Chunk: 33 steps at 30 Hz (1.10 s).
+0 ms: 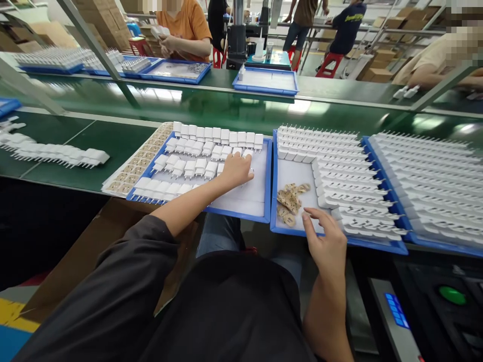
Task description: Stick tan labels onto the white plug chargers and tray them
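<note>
My left hand reaches over a blue-rimmed tray, its fingertips at the white plug chargers in the second row. Its thumb stands apart, and I see nothing gripped. Several rows of these chargers lie in that tray, prongs toward me. My right hand hovers at the near edge of another blue tray. Thumb and index tips are close together with nothing visible between them. Just left of these fingertips lies a small pile of flat tan pieces. Packed rows of white chargers fill that tray's right side.
A further blue tray of chargers stands at right. Under the left tray's side is a stack of tan molded sheets. Loose chargers lie farther left. Across the green conveyor, people sit near more blue trays.
</note>
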Tool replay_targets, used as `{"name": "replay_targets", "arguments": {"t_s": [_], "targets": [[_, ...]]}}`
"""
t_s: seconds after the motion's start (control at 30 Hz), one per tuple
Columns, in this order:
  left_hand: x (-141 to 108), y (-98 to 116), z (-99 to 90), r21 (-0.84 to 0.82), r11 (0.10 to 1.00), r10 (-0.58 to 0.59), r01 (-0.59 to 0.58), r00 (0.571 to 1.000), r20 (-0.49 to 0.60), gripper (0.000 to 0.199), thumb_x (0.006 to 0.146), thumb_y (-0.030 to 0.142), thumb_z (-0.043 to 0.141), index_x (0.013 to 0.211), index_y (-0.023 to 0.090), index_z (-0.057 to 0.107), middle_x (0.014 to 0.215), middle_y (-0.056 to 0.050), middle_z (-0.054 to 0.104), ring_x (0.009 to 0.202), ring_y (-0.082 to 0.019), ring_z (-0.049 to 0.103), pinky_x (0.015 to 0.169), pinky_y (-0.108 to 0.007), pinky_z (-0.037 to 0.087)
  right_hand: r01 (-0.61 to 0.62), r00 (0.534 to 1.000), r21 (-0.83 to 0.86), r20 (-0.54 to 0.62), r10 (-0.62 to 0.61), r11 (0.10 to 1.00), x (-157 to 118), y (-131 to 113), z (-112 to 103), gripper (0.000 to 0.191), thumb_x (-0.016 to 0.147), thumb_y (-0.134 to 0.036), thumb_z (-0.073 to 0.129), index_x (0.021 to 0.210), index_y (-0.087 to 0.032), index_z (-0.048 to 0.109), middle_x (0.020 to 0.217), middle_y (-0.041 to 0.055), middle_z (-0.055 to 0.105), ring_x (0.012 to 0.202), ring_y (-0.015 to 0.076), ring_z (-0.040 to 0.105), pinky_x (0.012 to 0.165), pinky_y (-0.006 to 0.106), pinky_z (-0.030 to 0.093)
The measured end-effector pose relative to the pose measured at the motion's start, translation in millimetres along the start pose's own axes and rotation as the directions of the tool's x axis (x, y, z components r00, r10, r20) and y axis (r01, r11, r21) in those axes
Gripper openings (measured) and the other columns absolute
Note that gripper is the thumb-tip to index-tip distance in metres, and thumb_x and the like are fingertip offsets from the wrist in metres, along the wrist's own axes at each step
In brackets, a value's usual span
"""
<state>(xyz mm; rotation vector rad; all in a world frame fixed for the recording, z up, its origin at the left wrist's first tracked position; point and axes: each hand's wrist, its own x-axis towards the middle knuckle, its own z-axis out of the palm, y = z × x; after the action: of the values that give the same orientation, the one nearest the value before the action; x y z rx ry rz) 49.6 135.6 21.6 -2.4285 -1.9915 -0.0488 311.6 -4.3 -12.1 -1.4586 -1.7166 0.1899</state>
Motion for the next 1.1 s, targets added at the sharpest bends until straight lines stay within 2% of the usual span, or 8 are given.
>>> {"name": "replay_targets", "arguments": {"t_s": [0.13, 0.27, 0.47, 0.63, 0.77, 0.9, 1.0, 1.1], "targets": [[4.2, -4.1, 8.0, -0.003, 1.0, 0.01, -0.01, 1.0, 0.028, 0.044, 0.09, 0.042, 0.061, 0.114, 0.007, 0.068, 0.112, -0.021, 0.071, 0.12, -0.038, 0.054, 0.094, -0.043, 0.042, -0.119, 0.985, 0.014, -0.122, 0.12, 0.993, -20.8, 16.2, -25.1, 0.022, 0.095, -0.037, 0.064, 0.105, -0.021, 0.076, 0.1, 0.0086, 0.077, 0.087, 0.0238, 0.071, 0.082, 0.039, 0.057], [6.6, -9.7, 6.1, 0.043, 0.999, -0.006, 0.004, 0.999, 0.037, 0.042, 0.09, 0.045, 0.059, 0.103, 0.008, 0.075, 0.113, -0.023, 0.068, 0.121, -0.04, 0.051, 0.093, -0.044, 0.042, -0.269, 0.937, -0.033, -0.239, 0.254, 0.963, -43.6, 38.9, -41.7, 0.029, 0.093, -0.042, 0.064, 0.101, -0.018, 0.077, 0.095, 0.0105, 0.077, 0.078, 0.0221, 0.069, 0.074, 0.036, 0.055], [11.2, -11.1, -4.9, 0.128, 0.991, 0.007, -0.027, 0.989, 0.149, 0.048, 0.095, 0.051, 0.056, 0.098, 0.008, 0.077, 0.109, -0.022, 0.068, 0.118, -0.039, 0.052, 0.091, -0.044, 0.042, -0.522, 0.842, 0.105, -0.093, 0.531, 0.847, -66.1, 59.5, -39.4, 0.042, 0.087, -0.055, 0.067, 0.104, -0.018, 0.076, 0.089, 0.0102, 0.078, 0.077, 0.0229, 0.071, 0.073, 0.036, 0.057], [9.4, -1.0, -3.3, 0.16, 0.986, 0.014, -0.037, 0.99, 0.14, 0.049, 0.097, 0.049, 0.055, 0.095, 0.005, 0.075, 0.107, -0.024, 0.068, 0.118, -0.04, 0.051, 0.091, -0.045, 0.039, -0.537, 0.813, 0.308, -0.059, 0.579, 0.786, -66.3, 61.9, -27.9, 0.042, 0.081, -0.051, 0.076, 0.106, -0.017, 0.072, 0.091, 0.0098, 0.077, 0.083, 0.0239, 0.074, 0.075, 0.036, 0.058], [5.5, 8.3, 0.3, 0.197, 0.98, 0.004, -0.013, 0.999, 0.047, 0.042, 0.096, 0.047, 0.059, 0.102, 0.008, 0.074, 0.11, -0.023, 0.069, 0.117, -0.04, 0.052, 0.092, -0.045, 0.039, -0.475, 0.849, 0.295, -0.095, 0.52, 0.829, -66.2, 57.5, -25.3, 0.036, 0.084, -0.045, 0.075, 0.108, -0.018, 0.073, 0.09, 0.0077, 0.076, 0.083, 0.0217, 0.072, 0.075, 0.036, 0.058], [1.4, 37.6, -5.1, 0.028, 0.987, 0.157, -0.155, 0.985, -0.069, 0.045, 0.096, 0.047, 0.061, 0.119, 0.01, 0.07, 0.114, -0.02, 0.069, 0.116, -0.037, 0.056, 0.093, -0.044, 0.042, -0.343, 0.907, 0.3, -0.142, 0.398, 0.89, -72.4, 46.8, -26.1, 0.026, 0.089, -0.034, 0.074, 0.11, -0.02, 0.074, 0.088, 0.0047, 0.075, 0.081, 0.019, 0.071, 0.077, 0.035, 0.058], [2.7, 83.2, -6.3, -0.166, 0.916, 0.351, -0.365, 0.93, -0.107, 0.049, 0.094, 0.05, 0.064, 0.126, 0.014, 0.067, 0.114, -0.014, 0.07, 0.114, -0.033, 0.057, 0.094, -0.041, 0.044, -0.228, 0.941, 0.359, -0.159, 0.3, 0.905, -75.1, 37.1, -29.3, 0.025, 0.089, -0.024, 0.074, 0.114, -0.023, 0.074, 0.088, 0.0023, 0.075, 0.081, 0.0177, 0.071, 0.078, 0.034, 0.059], [8.0, 135.8, 2.6, -0.215, 0.841, 0.466, -0.496, 0.867, -0.178, 0.053, 0.089, 0.048, 0.072, 0.13, 0.015, 0.064, 0.124, -0.015, 0.064, 0.117, -0.033, 0.055, 0.095, -0.041, 0.044, -0.123, 0.97, 0.348, -0.154, 0.186, 0.93, -72.9, 28.6, -35.1, 0.024, 0.088, -0.015, 0.074, 0.11, -0.026, 0.076, 0.09, 0.0013, 0.076, 0.083, 0.017, 0.071, 0.081, 0.034, 0.059]]}}
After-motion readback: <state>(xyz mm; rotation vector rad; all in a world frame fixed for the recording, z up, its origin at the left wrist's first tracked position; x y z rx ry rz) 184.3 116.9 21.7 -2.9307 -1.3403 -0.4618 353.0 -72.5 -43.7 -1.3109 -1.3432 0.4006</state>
